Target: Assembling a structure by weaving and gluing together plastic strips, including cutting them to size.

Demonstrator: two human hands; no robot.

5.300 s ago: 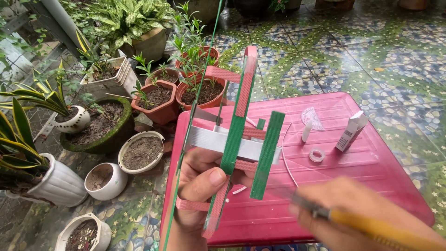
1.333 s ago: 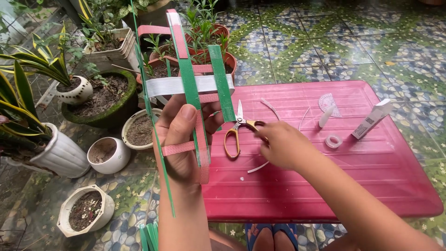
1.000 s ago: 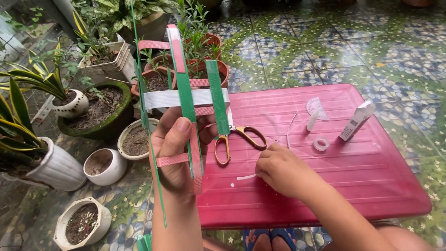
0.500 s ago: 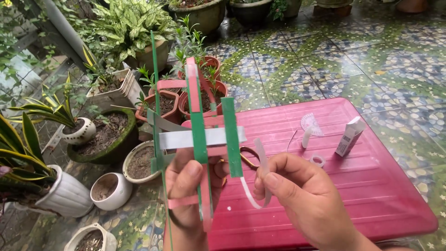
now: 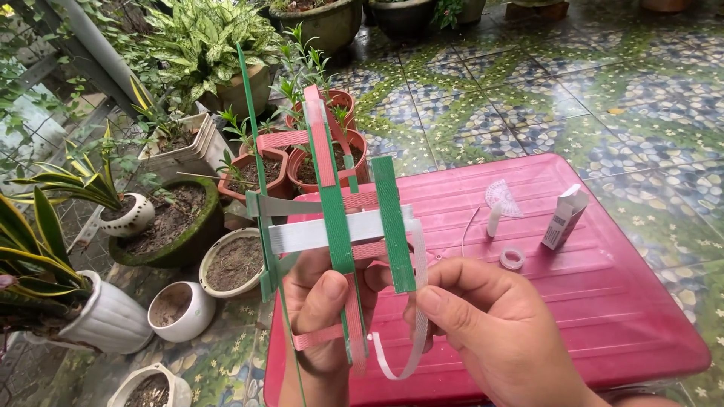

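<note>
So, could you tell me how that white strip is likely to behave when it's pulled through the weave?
The white strip curves in a smooth loop below the right hand, so it is probably springy, not limp. It looks thin and flat, likely very light. Its glossy surface suggests it may slip between fingers.

The right hand [image 5: 494, 339] is cut off by the bottom edge. The woven strips [image 5: 335, 226] hide part of the left hand [image 5: 320, 316] and the table's [image 5: 603, 301] near-left corner.
</note>
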